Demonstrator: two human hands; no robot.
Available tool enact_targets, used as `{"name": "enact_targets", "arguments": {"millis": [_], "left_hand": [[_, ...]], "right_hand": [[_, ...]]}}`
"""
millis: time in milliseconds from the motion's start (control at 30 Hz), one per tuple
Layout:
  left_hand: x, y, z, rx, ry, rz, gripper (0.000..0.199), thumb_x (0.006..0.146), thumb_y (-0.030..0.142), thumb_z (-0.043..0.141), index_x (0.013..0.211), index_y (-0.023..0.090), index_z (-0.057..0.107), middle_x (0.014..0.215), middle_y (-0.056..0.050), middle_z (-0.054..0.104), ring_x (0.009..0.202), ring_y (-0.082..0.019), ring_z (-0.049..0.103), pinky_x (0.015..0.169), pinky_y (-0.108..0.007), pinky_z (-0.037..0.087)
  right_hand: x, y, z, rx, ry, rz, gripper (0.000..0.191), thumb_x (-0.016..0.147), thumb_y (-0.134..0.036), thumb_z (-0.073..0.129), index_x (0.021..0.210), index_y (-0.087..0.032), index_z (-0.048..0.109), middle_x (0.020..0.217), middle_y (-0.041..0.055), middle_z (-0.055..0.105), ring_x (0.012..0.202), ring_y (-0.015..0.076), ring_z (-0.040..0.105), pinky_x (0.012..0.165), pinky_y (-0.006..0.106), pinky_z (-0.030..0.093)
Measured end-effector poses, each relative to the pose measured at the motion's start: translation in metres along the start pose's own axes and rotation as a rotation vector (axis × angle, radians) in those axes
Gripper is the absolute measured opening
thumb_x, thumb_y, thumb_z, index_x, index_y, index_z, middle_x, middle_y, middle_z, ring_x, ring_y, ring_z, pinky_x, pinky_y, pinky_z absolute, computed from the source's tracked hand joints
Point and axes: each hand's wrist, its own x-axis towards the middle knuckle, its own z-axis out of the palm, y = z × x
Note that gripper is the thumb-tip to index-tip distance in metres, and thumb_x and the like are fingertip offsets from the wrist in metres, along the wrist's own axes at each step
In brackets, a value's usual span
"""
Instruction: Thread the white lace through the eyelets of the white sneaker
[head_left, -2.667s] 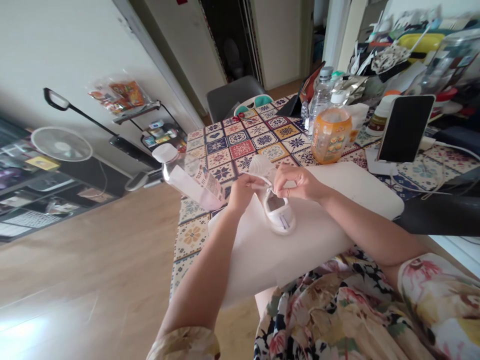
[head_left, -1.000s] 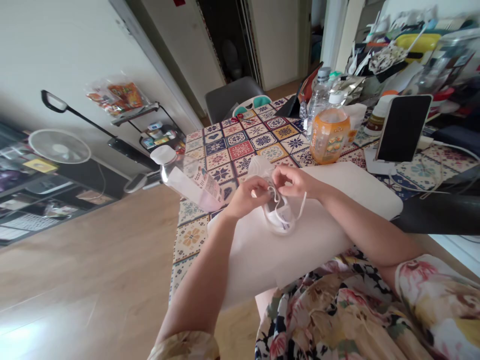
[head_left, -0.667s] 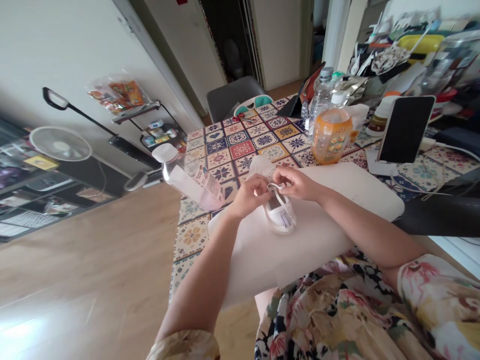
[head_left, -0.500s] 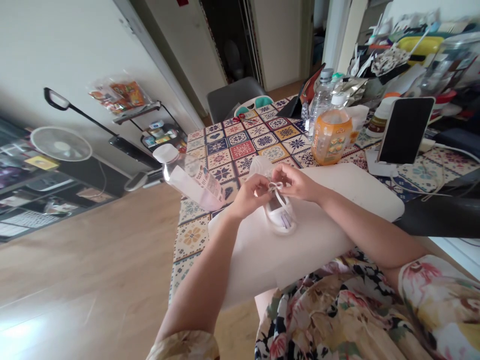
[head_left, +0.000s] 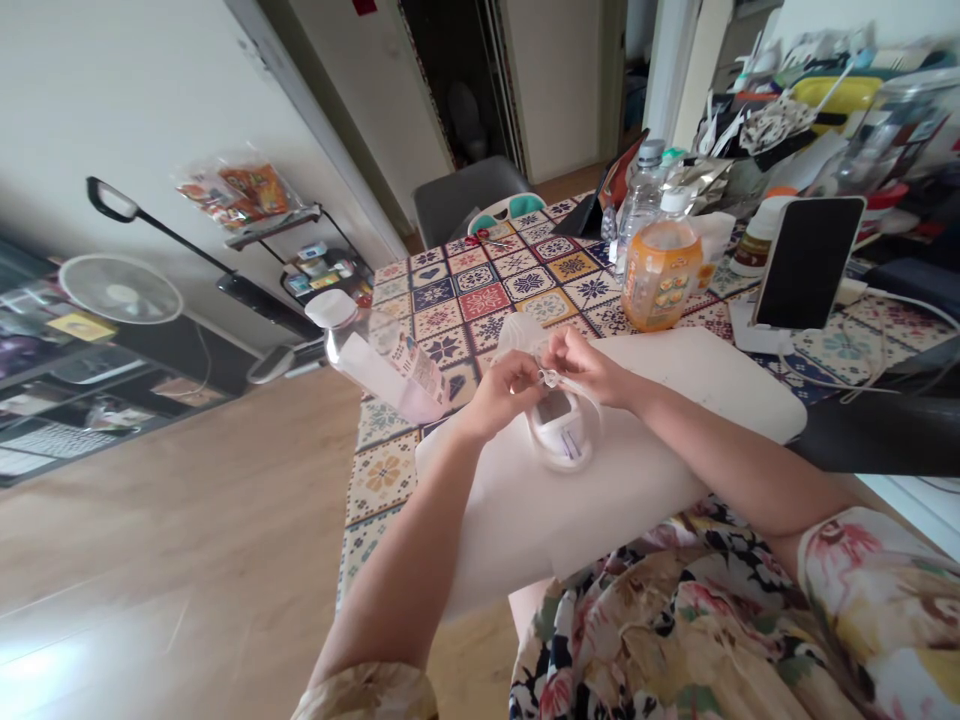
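Head view: left hand (head_left: 506, 392), right hand (head_left: 591, 368), fingers pinching the lace (head_left: 552, 378) over the shoe (head_left: 561, 442); a slack grip could loosen it.

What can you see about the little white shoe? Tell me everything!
The little white shoe looks soft, maybe cloth, with purplish marks on its rounded near end. Its opening faces up, and the inside looks darker. It rests upright on a pale mat, with the rounded end toward the person. A white lace loops near its far end, where the fingers of the left hand and right hand gather. They hide part of it.
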Motion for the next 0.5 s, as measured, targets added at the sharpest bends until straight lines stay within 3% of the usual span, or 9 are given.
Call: {"name": "enact_targets", "arguments": {"millis": [167,333,500], "left_hand": [[0.0,0.001,0.001,-0.108,0.01,-0.041,0.022,0.069,0.026,0.069,0.062,0.016,0.051,0.084,-0.003,0.058,0.072,-0.012,0.05,0.067,-0.026,0.04],[0.001,0.0,0.002,-0.141,0.009,-0.05,0.022,0.077,0.037,0.069,0.077,0.016,0.063,0.084,-0.004,0.059,0.073,-0.013,0.053,0.066,-0.026,0.041],[0.001,-0.001,0.001,-0.095,0.013,-0.007,0.031,0.076,0.046,0.073,0.083,0.017,0.069,0.086,-0.004,0.06,0.073,-0.013,0.052,0.066,-0.026,0.04]], "right_hand": [[0.001,-0.003,-0.002,0.048,0.163,0.026,0.024,0.079,-0.023,0.063,0.089,-0.023,0.04,0.075,-0.0051,0.05,0.068,0.0111,0.048,0.063,0.024,0.039],[-0.002,-0.015,0.0,0.122,0.123,0.027,0.026,0.075,-0.016,0.068,0.089,-0.022,0.046,0.076,-0.0055,0.054,0.071,0.0099,0.054,0.067,0.023,0.041],[-0.003,-0.022,-0.002,0.172,0.122,-0.064,0.023,0.076,-0.021,0.074,0.08,-0.019,0.052,0.073,-0.0052,0.054,0.067,0.0083,0.053,0.065,0.022,0.042]]}}
